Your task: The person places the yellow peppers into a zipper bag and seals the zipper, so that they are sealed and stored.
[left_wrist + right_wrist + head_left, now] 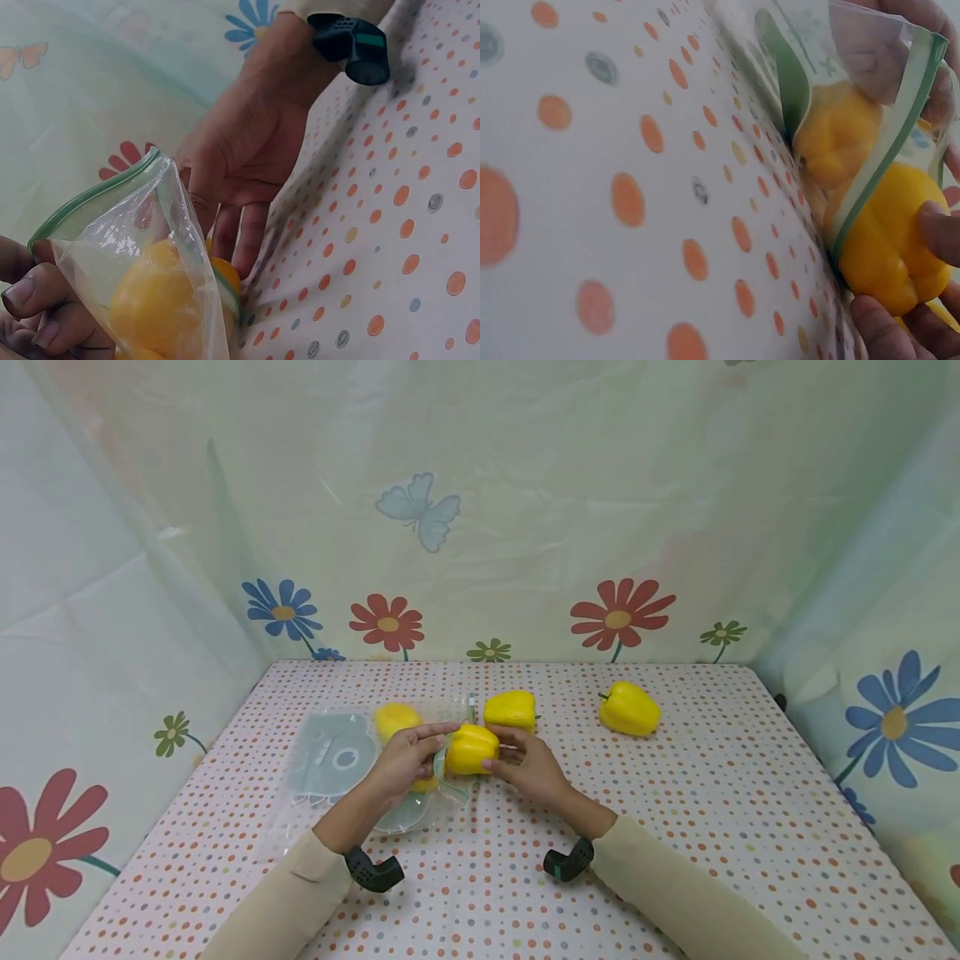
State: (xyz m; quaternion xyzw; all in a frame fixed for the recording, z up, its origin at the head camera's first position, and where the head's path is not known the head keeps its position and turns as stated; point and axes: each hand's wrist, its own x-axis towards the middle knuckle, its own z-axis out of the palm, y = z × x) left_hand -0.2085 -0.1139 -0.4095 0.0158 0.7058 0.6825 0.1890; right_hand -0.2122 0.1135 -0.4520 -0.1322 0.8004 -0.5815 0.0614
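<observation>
A yellow bell pepper point(472, 749) is at the mouth of a clear zip bag with a green-edged seal point(889, 150). My right hand point(534, 768) grips this pepper, thumb and fingers around its outer end in the right wrist view. My left hand point(401, 764) holds the bag's opening by its edge, fingers curled at the seal point(94, 193). Inside the bag, other yellow peppers point(397, 720) lie behind the hand; one point(840, 135) shows through the plastic right beside the gripped pepper.
One yellow pepper point(511, 710) lies just behind my right hand, and another point(630, 708) is farther right on the dotted tablecloth point(675, 827). The bag's printed panel point(333, 752) spreads to the left. A flowered curtain point(525, 527) stands behind the table.
</observation>
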